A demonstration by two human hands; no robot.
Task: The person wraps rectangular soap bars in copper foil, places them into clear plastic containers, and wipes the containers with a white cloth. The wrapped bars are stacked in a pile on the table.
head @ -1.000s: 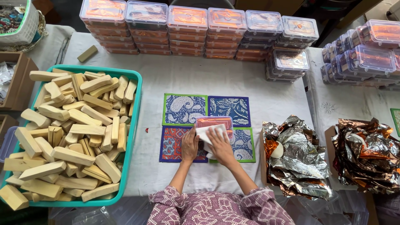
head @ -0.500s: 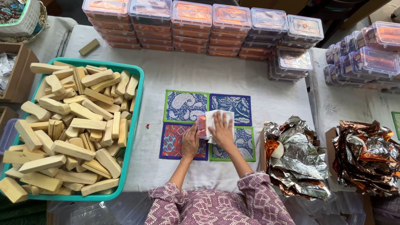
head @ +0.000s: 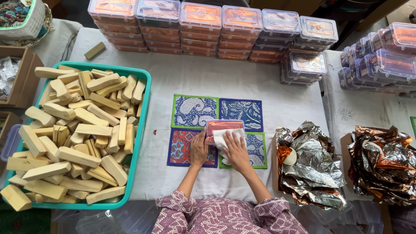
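The left hand (head: 199,149) steadies a pink plastic box (head: 223,127) lying on four patterned cloth mats (head: 195,112) in the middle of the table (head: 216,78), its fingers flat against the box side, while the right hand (head: 236,151) is closed on a white cloth (head: 225,139) pressed to the box. Many closed boxes (head: 208,26) are already stacked along the far edge. The teal tray (head: 145,108) on the left is full of pale wooden blocks (head: 78,134), so I judge much work is left.
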